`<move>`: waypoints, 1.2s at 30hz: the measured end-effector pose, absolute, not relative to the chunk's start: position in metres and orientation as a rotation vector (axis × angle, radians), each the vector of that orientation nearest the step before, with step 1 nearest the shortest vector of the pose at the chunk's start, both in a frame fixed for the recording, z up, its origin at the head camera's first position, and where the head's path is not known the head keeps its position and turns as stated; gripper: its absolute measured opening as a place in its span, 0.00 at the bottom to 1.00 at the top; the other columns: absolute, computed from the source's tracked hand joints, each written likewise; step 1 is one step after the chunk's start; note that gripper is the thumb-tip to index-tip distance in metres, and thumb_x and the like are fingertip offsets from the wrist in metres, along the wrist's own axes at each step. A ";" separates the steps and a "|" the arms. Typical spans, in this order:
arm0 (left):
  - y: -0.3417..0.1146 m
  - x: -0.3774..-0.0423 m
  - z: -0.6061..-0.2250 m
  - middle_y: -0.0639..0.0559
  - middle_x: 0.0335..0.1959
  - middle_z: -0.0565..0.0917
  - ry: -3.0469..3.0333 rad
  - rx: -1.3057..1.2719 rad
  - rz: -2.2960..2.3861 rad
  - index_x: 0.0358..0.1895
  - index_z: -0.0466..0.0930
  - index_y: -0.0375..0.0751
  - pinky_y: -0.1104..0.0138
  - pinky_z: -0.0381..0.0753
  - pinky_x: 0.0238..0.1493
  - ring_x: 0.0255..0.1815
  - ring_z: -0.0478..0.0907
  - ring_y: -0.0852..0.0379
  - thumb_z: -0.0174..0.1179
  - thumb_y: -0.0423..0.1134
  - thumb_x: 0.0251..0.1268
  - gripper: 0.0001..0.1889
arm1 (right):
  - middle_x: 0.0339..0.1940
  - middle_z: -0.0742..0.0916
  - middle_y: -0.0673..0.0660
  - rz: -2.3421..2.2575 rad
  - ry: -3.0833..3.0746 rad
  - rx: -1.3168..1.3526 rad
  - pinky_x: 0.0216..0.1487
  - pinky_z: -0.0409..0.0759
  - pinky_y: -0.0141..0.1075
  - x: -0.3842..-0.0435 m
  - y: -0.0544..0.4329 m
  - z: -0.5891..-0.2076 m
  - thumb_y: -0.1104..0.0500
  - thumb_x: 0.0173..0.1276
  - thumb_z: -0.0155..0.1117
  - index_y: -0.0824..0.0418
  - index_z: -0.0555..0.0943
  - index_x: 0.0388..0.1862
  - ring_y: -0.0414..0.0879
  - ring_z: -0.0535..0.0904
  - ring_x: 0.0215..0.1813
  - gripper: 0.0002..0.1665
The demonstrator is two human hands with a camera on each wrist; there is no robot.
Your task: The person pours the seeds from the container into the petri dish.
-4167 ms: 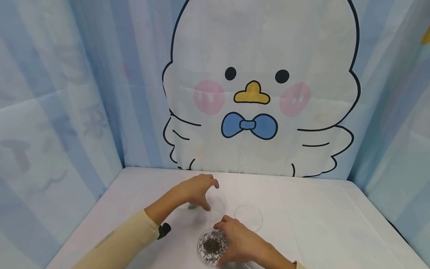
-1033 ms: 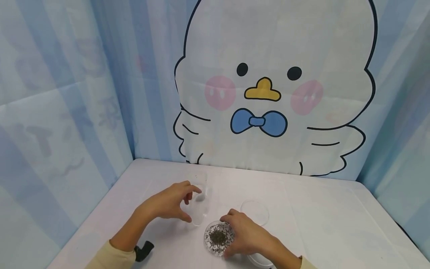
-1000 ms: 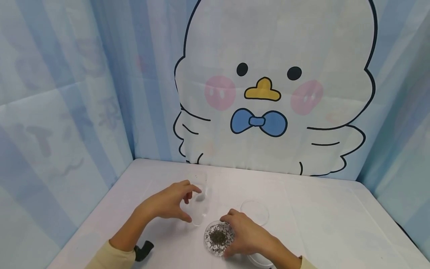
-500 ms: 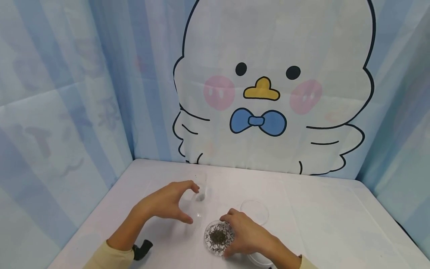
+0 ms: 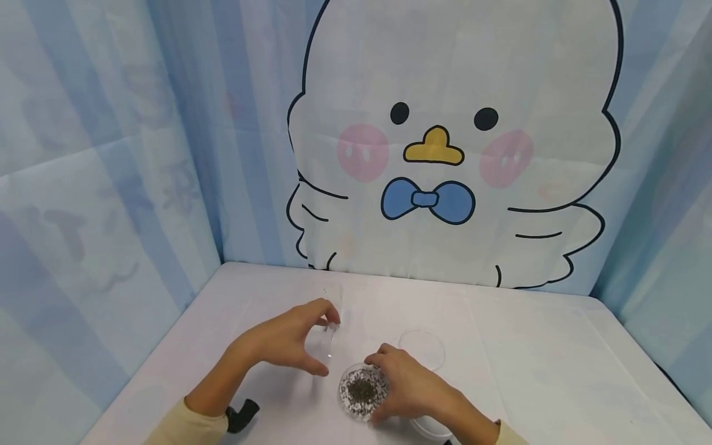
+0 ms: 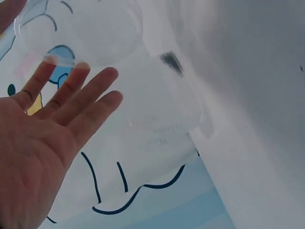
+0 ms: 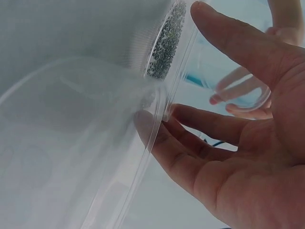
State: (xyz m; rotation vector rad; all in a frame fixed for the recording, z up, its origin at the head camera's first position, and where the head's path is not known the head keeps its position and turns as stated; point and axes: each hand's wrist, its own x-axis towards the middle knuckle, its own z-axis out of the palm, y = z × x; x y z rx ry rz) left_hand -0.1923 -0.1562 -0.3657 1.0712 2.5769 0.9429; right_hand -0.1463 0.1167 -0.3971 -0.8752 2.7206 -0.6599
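Observation:
My left hand (image 5: 289,340) holds a clear round lid or shallow dish (image 5: 329,346), tilted nearly edge-on, between thumb and fingers. In the left wrist view the same clear round piece (image 6: 86,33) lies across my fingertips, with the thumb at the far side. My right hand (image 5: 408,386) grips the rim of a clear round dish (image 5: 361,393) of black-and-white specks with a dark brown heap in the middle. The right wrist view shows thumb and fingers around that dish's edge, the grainy contents (image 7: 167,45) showing through the wall.
Behind my left hand lies a faint clear container (image 5: 334,295). A clear round lid (image 5: 423,350) lies beyond my right hand. Another clear round dish (image 5: 431,428) is partly hidden under my right wrist. A black strap-like piece (image 5: 242,415) is at my left cuff. Curtains border the white table (image 5: 534,364).
My left hand has closed in on the clear round piece and lifted it to a tilt. The dark smudge behind it is now hidden. My right hand stays on the speckled dish.

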 end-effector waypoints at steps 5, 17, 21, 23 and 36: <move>-0.150 -0.189 -0.367 0.53 0.62 0.75 2.586 1.098 0.890 0.64 0.71 0.48 0.48 0.79 0.67 0.66 0.78 0.46 0.82 0.47 0.50 0.38 | 0.51 0.84 0.53 -0.688 2.697 -0.885 0.58 0.83 0.41 -0.148 0.119 -0.395 0.49 0.39 0.92 0.66 0.81 0.63 0.49 0.81 0.53 0.52; -0.114 -0.172 -0.371 0.55 0.59 0.73 2.574 1.087 0.646 0.66 0.76 0.53 0.62 0.81 0.60 0.59 0.77 0.54 0.80 0.50 0.54 0.35 | 0.57 0.83 0.62 -0.693 2.749 -0.781 0.56 0.83 0.56 -0.161 0.153 -0.367 0.61 0.56 0.82 0.67 0.80 0.63 0.60 0.81 0.59 0.36; -0.093 -0.165 -0.374 0.58 0.59 0.72 2.584 1.135 0.492 0.67 0.78 0.55 0.69 0.80 0.56 0.53 0.74 0.64 0.80 0.53 0.54 0.35 | 0.57 0.84 0.62 -0.671 2.777 -0.758 0.58 0.83 0.57 -0.163 0.166 -0.361 0.60 0.60 0.79 0.67 0.80 0.64 0.60 0.82 0.59 0.33; -0.083 -0.164 -0.375 0.59 0.59 0.72 2.590 1.158 0.415 0.67 0.79 0.57 0.70 0.80 0.54 0.51 0.72 0.66 0.80 0.54 0.53 0.35 | 0.57 0.84 0.62 -0.672 2.776 -0.750 0.57 0.83 0.57 -0.164 0.171 -0.359 0.59 0.62 0.77 0.66 0.81 0.64 0.61 0.82 0.59 0.31; -0.058 -0.160 -0.386 0.61 0.56 0.74 2.625 1.163 0.185 0.64 0.81 0.62 0.70 0.80 0.49 0.46 0.71 0.66 0.83 0.54 0.47 0.36 | 0.57 0.85 0.62 -0.629 2.774 -0.790 0.55 0.84 0.54 -0.166 0.181 -0.357 0.59 0.68 0.72 0.67 0.81 0.63 0.60 0.84 0.56 0.26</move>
